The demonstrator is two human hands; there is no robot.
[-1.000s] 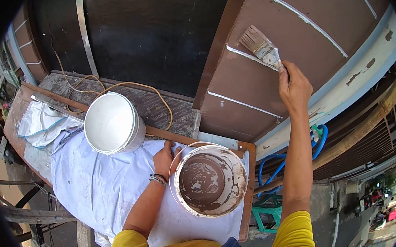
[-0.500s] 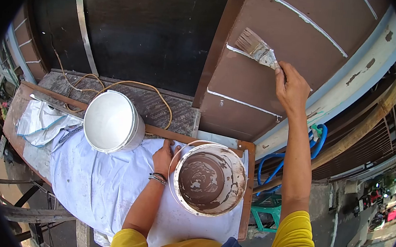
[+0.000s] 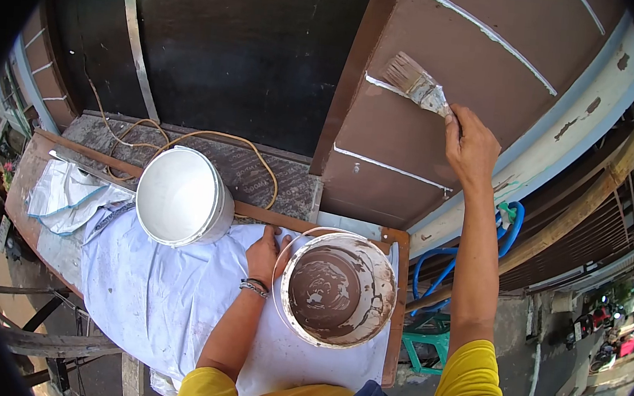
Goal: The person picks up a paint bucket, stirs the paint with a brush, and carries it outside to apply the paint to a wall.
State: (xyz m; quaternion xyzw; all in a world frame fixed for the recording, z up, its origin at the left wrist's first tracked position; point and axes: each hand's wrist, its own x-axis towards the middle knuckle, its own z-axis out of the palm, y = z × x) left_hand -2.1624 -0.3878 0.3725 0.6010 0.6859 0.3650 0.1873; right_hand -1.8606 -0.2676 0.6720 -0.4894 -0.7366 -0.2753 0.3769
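A person's left hand rests with loosely curled fingers against the side of a bucket of brown paint, which sits on a white cloth. Just beyond stands a white bucket. Farther up, the right hand grips a paintbrush, its bristles touching a brown wall panel
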